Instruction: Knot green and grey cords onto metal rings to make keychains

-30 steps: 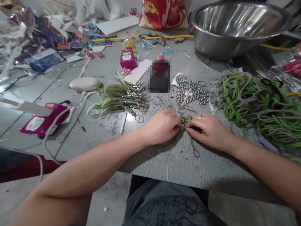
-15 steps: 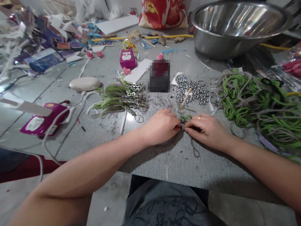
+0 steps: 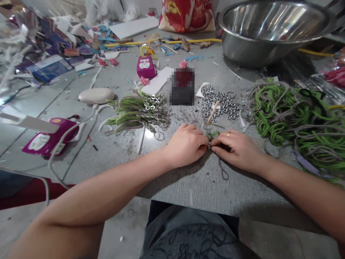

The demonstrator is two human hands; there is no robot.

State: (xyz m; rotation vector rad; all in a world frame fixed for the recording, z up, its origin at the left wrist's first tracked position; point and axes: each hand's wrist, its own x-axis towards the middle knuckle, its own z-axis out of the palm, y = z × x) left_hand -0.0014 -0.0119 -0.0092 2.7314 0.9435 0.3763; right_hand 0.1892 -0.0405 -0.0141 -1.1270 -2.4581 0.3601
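Note:
My left hand (image 3: 185, 144) and my right hand (image 3: 237, 149) meet fingertip to fingertip on the grey table (image 3: 188, 187), both pinched on a small green-and-grey cord piece with a metal nut (image 3: 210, 138). A grey cord loop (image 3: 223, 172) trails from it toward me. A gold ring sits on my right hand. Just beyond the hands lies a heap of metal nuts (image 3: 219, 102) with a wooden stick (image 3: 212, 112) on it. A bundle of finished cord pieces (image 3: 137, 113) lies to the left.
A tangle of green and grey cords (image 3: 291, 115) fills the right side. A large steel bowl (image 3: 272, 28) stands at the back right. A white oval device (image 3: 96, 95), purple packets (image 3: 47, 140) and paper scraps clutter the left. A red bag (image 3: 187, 16) stands at the back.
My hands have drawn slightly closer together over the cord piece; otherwise nothing has visibly moved.

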